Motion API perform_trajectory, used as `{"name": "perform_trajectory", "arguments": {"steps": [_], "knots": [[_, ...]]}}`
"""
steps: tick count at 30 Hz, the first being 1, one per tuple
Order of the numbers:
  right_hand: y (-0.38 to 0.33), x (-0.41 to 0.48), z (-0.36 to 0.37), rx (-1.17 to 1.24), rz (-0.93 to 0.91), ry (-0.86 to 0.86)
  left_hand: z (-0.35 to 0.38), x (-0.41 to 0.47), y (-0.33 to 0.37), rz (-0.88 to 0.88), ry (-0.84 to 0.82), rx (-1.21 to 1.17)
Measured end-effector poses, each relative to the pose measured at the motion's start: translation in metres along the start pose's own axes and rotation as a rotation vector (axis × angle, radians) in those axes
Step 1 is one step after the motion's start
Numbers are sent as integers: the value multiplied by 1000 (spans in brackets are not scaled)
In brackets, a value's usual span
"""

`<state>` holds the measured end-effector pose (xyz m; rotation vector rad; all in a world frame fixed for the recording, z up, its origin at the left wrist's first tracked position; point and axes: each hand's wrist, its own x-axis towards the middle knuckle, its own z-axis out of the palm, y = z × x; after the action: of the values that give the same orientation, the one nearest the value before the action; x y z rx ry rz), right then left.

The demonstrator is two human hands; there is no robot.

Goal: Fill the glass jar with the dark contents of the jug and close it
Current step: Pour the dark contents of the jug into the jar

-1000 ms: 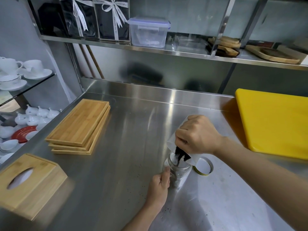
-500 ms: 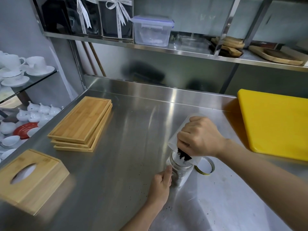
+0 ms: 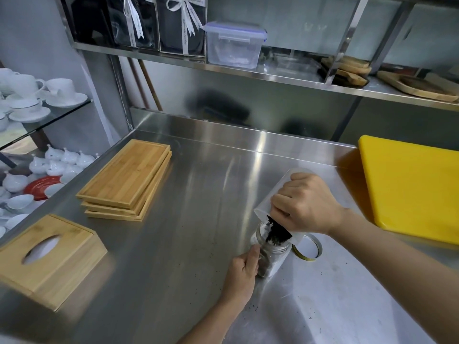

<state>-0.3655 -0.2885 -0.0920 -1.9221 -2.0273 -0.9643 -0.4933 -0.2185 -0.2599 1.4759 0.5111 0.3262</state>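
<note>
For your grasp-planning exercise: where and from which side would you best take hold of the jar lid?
Pinch the lid across its thin gold rim, from above. It lies flat on the counter, right of the jar, so only the rim offers purchase.

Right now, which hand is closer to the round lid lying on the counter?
Right. The right hand tips the jug just above and left of the lid; the left hand grips the jar farther left.

The right hand (image 3: pixel 306 203) tips the jug (image 3: pixel 278 194), dark contents (image 3: pixel 277 233) over the glass jar (image 3: pixel 272 256) gripped by the left hand (image 3: pixel 242 271).
</note>
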Motion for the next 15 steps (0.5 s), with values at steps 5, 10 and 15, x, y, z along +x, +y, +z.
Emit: {"name": "perform_trajectory", "arguments": {"steps": [5,10,15], "knots": [[-1,0,-1,-3,4,7,0,-1,2,5,1,-10],[-4,-1,-2,-14,-14,22,1,-1,0,0,25,-1],[-1,-1,-2,-26,1,25,0,-1,-1,1,31,10]]}}
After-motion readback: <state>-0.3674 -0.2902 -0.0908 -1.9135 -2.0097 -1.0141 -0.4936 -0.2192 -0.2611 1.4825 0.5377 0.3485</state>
